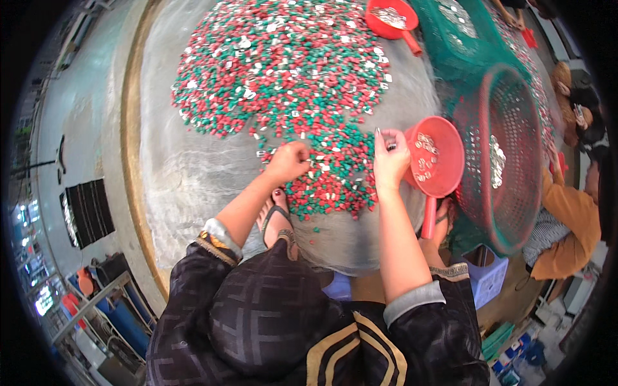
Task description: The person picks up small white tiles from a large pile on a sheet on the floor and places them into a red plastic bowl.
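Right hand beside red scoop

grey concrete floor left, brass-coloured rim edging the grey sheet, dark grated mat near left, blue metal rack near left, even daylight

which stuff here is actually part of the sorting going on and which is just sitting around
In use: left hand, right hand, heap of red, green and silvery pieces, near red scoop.
Lying about: tilted green basket, far red scoop, far green basket.
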Demonstrator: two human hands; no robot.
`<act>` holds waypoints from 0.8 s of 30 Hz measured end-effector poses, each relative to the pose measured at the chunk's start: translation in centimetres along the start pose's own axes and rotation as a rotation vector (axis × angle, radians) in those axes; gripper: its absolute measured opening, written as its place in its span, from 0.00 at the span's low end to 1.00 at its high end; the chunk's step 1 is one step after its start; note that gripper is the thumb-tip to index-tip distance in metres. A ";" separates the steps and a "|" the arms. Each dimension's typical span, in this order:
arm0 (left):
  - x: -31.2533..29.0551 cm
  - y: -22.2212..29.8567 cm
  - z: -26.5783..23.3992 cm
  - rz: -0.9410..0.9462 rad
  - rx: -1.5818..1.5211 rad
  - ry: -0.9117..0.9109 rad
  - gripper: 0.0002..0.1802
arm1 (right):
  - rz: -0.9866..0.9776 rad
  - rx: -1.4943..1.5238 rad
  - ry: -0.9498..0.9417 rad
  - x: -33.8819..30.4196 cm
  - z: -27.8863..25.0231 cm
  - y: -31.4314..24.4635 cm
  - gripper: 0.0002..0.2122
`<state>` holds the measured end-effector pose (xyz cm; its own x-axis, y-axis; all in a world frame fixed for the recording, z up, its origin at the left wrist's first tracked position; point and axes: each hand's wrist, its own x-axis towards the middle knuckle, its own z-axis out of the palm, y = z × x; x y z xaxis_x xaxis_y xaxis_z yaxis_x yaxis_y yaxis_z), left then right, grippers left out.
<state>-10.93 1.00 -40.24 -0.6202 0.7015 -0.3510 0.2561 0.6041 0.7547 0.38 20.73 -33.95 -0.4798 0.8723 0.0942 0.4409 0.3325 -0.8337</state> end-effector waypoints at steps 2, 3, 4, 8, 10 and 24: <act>-0.2 0.1 -1.1 -0.189 -0.205 -0.096 0.07 | 0.044 0.116 0.081 1.1 -0.4 -1.1 0.03; -0.2 0.0 -1.1 -0.152 -0.452 -0.075 0.07 | 0.039 0.130 0.171 1.8 -0.5 -0.8 0.04; -0.2 0.1 -1.1 -0.115 -0.700 -0.052 0.07 | 0.032 0.144 0.258 2.7 -1.0 -0.1 0.05; -0.3 -0.8 -2.8 -0.127 -1.054 -0.002 0.14 | 0.077 0.021 0.496 4.1 -3.1 1.3 0.09; -0.3 -0.4 -3.5 -0.153 -1.009 0.033 0.12 | 0.070 0.037 0.484 3.7 -3.1 1.8 0.08; -0.3 0.3 -0.7 0.188 0.188 0.103 0.12 | 0.913 0.851 -0.812 -3.6 2.7 1.3 0.24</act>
<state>-11.16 0.70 -39.58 -0.6184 0.7716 -0.1491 0.5011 0.5332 0.6816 0.64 17.08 -36.87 -0.6963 0.1308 -0.7058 0.3875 -0.7592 -0.5229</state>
